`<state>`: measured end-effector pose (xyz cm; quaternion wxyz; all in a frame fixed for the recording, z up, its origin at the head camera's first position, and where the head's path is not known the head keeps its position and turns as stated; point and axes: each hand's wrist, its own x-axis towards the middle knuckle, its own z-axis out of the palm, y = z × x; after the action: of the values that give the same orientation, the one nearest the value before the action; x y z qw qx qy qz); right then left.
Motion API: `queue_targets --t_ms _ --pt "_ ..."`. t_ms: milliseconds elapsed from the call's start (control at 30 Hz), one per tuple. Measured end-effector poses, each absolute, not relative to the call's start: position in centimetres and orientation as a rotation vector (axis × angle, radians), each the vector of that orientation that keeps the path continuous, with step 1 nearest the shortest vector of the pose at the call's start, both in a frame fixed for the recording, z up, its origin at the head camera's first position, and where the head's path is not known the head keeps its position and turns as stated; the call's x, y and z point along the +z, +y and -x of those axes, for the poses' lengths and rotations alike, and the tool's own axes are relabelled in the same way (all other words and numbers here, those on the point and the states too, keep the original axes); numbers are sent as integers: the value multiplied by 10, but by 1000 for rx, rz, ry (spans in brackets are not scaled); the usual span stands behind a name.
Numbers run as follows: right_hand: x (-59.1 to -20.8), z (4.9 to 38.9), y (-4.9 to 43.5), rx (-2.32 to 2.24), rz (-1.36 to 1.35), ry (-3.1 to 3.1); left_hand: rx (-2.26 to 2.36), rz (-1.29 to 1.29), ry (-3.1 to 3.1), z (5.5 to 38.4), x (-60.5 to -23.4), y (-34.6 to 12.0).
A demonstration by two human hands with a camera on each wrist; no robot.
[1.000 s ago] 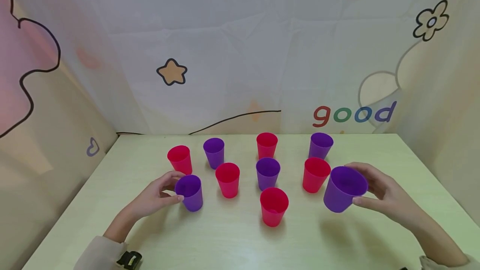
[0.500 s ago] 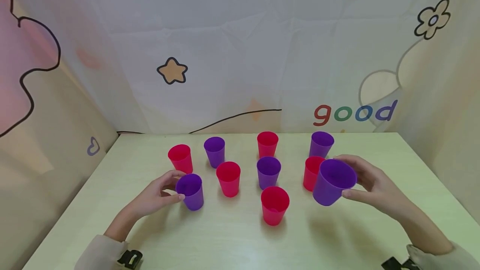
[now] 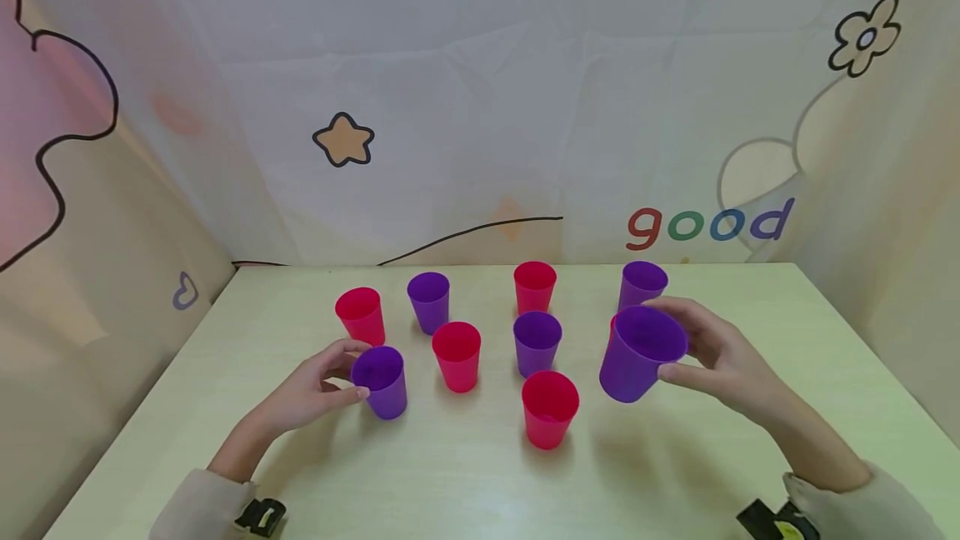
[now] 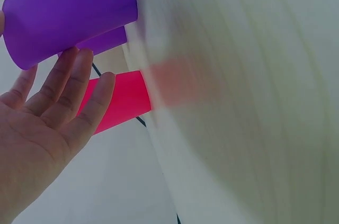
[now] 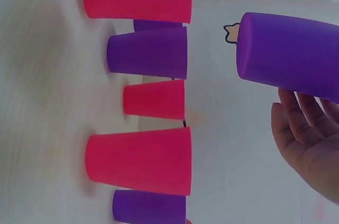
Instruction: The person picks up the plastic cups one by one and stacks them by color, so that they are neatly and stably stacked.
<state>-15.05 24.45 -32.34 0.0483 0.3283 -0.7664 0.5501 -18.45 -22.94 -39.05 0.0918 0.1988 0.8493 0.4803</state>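
On the left of the head view, my left hand [image 3: 311, 390] has its thumb and fingers about a purple cup [image 3: 386, 390] that stands upright on the table. In the left wrist view the fingers [image 4: 63, 97] reach behind this cup. My right hand [image 3: 720, 357] grips another purple cup [image 3: 637, 361] near its rim, tilted and raised above the table. The right wrist view shows the fingers [image 5: 302, 113] against this cup's side. The raised cup hides most of a red cup behind it.
Several red and purple cups stand upright, including a red cup [image 3: 550, 415] in front, a purple cup [image 3: 536, 344] behind it, and a red cup [image 3: 457, 357] left of centre. More line the back of the table [image 3: 480, 490]. A printed cloth [image 3: 450, 107] hangs behind.
My right hand has carried its raised purple cup leftward and slightly farther back, over the red cup, covering more of it. The left hand and its cup have stayed put.
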Motion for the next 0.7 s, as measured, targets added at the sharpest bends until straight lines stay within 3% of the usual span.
queue_targets --t_ms 700 --pt "-314 156 209 1759 -998 -2328 1426 -630 2531 185 -390 -229"
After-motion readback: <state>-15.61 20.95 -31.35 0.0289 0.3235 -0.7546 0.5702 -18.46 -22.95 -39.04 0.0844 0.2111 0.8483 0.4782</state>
